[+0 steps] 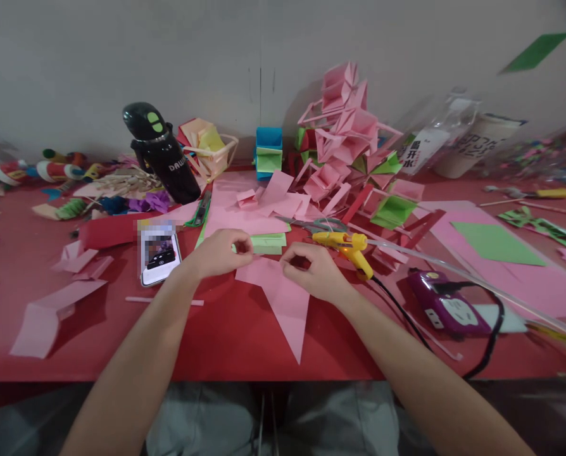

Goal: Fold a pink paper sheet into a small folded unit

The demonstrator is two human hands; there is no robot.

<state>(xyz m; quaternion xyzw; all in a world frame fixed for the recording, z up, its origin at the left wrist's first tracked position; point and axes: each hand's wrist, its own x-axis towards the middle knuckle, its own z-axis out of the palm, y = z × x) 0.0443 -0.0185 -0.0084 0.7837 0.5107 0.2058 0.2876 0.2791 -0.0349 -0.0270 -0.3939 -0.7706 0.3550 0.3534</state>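
A pink paper sheet [283, 297] lies on the red table [226, 335], one pointed corner toward me. My left hand [219, 253] is closed, pinching the sheet's upper left edge. My right hand [311, 269] is closed too, pinching the upper right part of the same sheet. Both hands rest low on the tabletop, close together. Just beyond my right hand lies a yellow glue gun [347, 246] with a black cord. A green paper strip [268, 242] lies behind the hands.
A phone [158, 254] lies left of my left hand, a black bottle [162, 152] behind it. Folded pink and green paper shapes [344, 145] pile at the back. A purple power strip [447, 309] sits right. Loose pink scraps [50, 313] lie left; green paper [496, 244] lies right.
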